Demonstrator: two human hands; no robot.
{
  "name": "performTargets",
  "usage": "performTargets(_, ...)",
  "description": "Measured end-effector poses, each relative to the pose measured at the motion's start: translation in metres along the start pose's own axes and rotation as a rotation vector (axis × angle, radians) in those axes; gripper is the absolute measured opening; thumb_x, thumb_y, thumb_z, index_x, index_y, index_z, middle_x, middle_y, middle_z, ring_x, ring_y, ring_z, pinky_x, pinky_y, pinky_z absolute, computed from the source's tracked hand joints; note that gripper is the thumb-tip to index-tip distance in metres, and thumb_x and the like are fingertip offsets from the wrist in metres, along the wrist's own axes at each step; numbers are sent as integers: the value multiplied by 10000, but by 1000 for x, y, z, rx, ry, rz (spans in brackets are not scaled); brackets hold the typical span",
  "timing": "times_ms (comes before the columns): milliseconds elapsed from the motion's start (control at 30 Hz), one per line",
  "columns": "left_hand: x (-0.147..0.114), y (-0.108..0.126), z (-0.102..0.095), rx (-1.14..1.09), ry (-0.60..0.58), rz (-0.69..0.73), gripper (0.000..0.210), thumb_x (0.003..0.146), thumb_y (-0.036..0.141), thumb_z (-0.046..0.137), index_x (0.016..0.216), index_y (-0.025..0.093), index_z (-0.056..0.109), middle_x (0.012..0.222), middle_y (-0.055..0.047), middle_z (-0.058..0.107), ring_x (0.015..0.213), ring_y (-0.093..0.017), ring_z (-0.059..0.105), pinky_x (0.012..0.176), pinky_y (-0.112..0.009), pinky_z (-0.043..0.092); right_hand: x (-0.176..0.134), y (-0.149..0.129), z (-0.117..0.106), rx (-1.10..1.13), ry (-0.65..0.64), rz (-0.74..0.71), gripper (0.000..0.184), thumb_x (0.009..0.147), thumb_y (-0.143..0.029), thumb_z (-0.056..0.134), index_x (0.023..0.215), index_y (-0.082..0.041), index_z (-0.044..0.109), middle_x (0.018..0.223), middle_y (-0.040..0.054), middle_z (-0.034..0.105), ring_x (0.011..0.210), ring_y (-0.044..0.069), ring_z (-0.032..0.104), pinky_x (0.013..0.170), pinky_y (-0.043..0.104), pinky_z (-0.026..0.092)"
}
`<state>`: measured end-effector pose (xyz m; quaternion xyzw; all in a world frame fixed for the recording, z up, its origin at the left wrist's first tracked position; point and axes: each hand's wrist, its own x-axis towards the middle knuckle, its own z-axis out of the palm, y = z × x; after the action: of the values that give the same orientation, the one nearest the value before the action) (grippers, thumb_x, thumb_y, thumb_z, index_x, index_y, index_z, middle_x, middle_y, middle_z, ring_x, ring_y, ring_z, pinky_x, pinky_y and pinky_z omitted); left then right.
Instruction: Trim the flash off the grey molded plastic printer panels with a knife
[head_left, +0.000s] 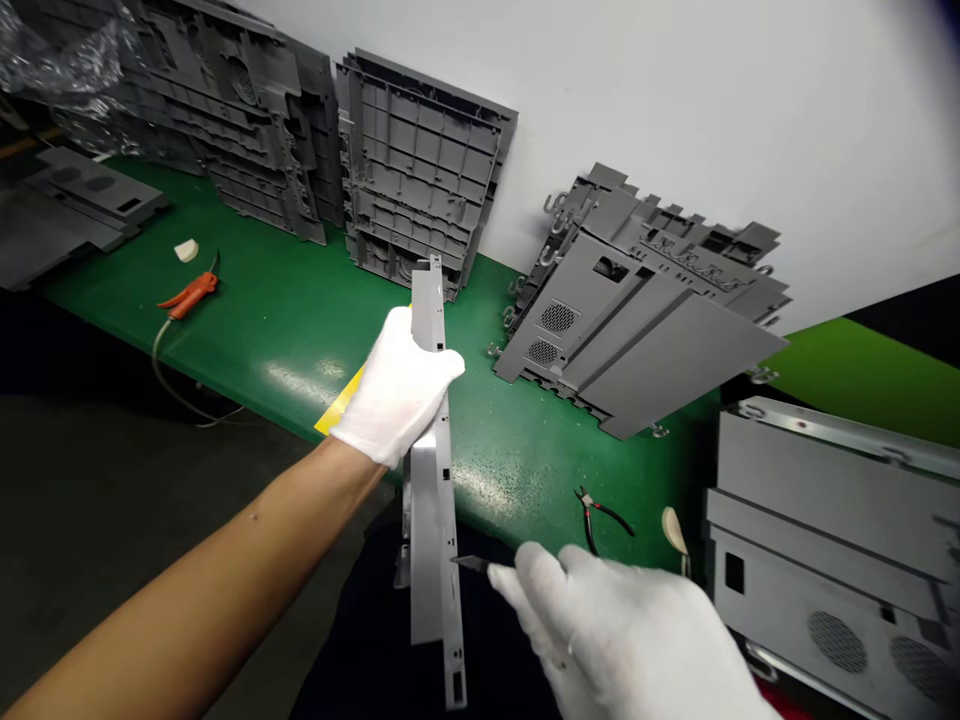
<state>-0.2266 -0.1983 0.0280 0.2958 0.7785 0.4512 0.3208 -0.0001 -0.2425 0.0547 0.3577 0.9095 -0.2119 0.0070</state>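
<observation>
My left hand (405, 385), in a white glove, grips a grey plastic panel (427, 540) held on edge, its narrow side with small slots facing up toward me. The panel's far end reaches over the green bench, and its near end hangs above my lap. In my right hand (607, 620), also gloved in white, is a knife with a thin pointed blade (471, 565). The blade's tip meets or almost meets the panel's narrow edge; I cannot tell which. Most of the knife's handle is hidden by my fingers.
Grey panels (420, 160) lean against the white wall, with a stack of panels (637, 310) to the right. More lie at far right (832, 540). Cutters (592, 510) and an orange air gun (191, 293) with a hose rest on the green bench (300, 330). Plastic wrap (82, 70) is far left.
</observation>
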Motion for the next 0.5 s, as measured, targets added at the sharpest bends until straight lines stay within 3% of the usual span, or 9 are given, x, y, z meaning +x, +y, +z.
performTargets(167,2,1,2,-10,-12,-11,330,692,203,655,987,205,507,852,-26,577,724,-183,541,657,-351,481,0,4,0,77,2,20,456,983,-537,441,631,-248,454,461,6,473,316,125,353,431,330,73)
performTargets(333,3,3,4,-9,-17,-2,342,701,200,651,1014,201,511,872,-31,587,750,-192,556,674,-358,488,-6,12,-2,-86,-1,-83,341,983,-481,462,715,-277,519,477,10,531,334,151,443,397,337,93)
performTargets(500,3,2,7,-4,2,7,321,698,199,664,978,207,505,853,-24,590,732,-187,564,651,-342,496,-11,16,-3,-234,16,-180,240,976,-421,509,785,-280,539,476,-20,527,321,145,450,381,340,113)
